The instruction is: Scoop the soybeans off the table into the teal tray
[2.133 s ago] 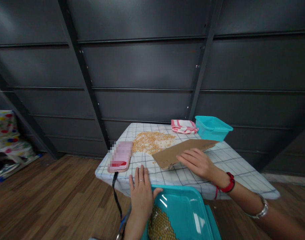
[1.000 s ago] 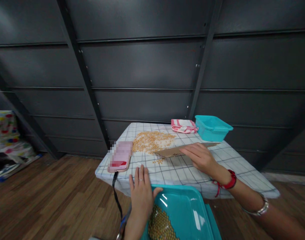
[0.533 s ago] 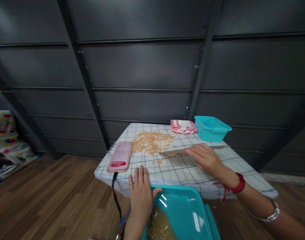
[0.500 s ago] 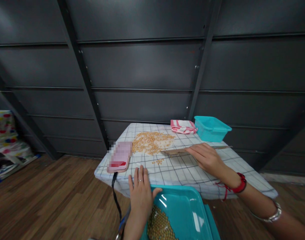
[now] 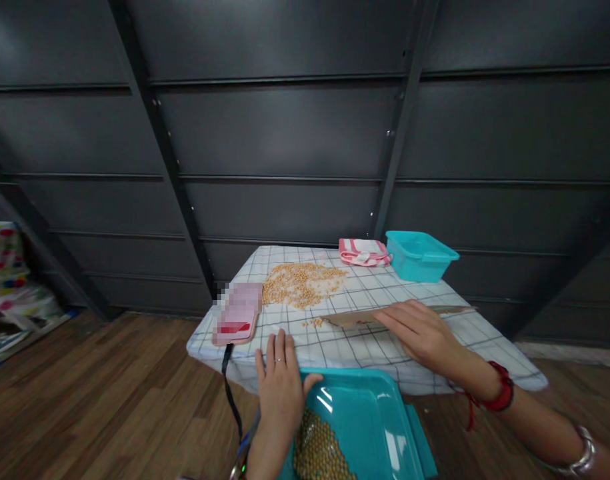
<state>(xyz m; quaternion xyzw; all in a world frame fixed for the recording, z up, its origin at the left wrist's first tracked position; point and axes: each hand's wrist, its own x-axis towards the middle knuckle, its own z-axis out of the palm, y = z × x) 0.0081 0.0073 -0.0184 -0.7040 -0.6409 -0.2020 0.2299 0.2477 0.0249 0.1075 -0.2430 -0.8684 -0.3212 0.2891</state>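
My right hand point(image 5: 419, 331) grips a long, thin strip of brown cardboard point(image 5: 352, 318) on its edge over the checked cloth. A few loose yellow beans point(image 5: 313, 323) lie at the strip's left end. Behind them spreads a larger patch of yellow beans point(image 5: 305, 283), with paler bits among them. My left hand point(image 5: 279, 387) lies with its fingers stretched out at the table's front edge, the thumb by the rim of a teal plastic tub point(image 5: 365, 400). Round yellowish-green beans point(image 5: 319, 447) fill the tub's lower left part; my left forearm hides some of its side.
A pink phone point(image 5: 239, 310), partly pixelated, rests at the table's left, with a black strap hanging below. At the back right are a folded pink-striped cloth point(image 5: 365, 252) and a smaller teal basket point(image 5: 419, 259). A dark panelled wall point(image 5: 285, 133) stands behind the table.
My right hand and the cardboard strip have come nearer to the table's front edge, down to the few loose beans. My left hand stays at the tub's rim.
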